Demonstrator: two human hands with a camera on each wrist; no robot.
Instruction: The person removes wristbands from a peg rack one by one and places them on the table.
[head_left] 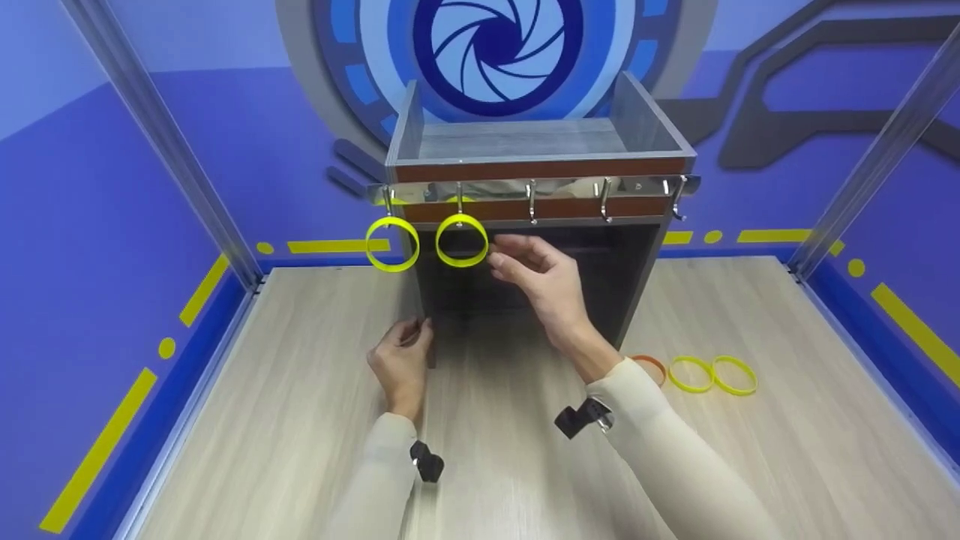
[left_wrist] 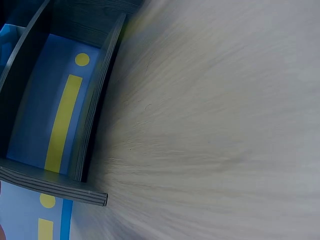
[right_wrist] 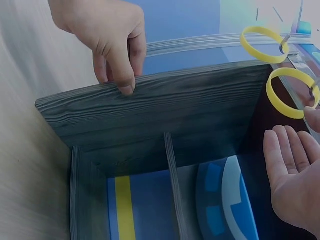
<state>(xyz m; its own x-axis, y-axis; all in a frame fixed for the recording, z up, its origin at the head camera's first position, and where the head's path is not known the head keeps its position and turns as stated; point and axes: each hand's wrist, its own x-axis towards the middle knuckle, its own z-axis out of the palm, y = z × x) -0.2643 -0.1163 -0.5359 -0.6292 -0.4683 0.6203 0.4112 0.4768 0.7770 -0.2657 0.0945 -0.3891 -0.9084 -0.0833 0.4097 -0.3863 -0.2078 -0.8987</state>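
Observation:
Two yellow wristbands, one farther left [head_left: 391, 269] and one beside it [head_left: 462, 265], hang from the two leftmost hooks of a metal hook rail [head_left: 495, 189]. My right hand [head_left: 551, 289] is at the right side of the second band. In the right wrist view its thumb [right_wrist: 312, 119] is right at that band's lower edge, while its fingers [right_wrist: 287, 150] extend below, apart from the band. Lower down, my left hand [head_left: 401, 361] grips the front edge of the grey wooden cabinet's left side panel [right_wrist: 165, 100], thumb on the inner face.
An orange wristband [head_left: 651, 358] and two yellow ones, one nearer [head_left: 691, 391] and one farther right [head_left: 739, 393], lie on the wood-grain table [head_left: 795, 435] right of the cabinet [head_left: 517, 139]. Three more hooks line the rail's right part. Blue printed walls [head_left: 210, 172] enclose the table.

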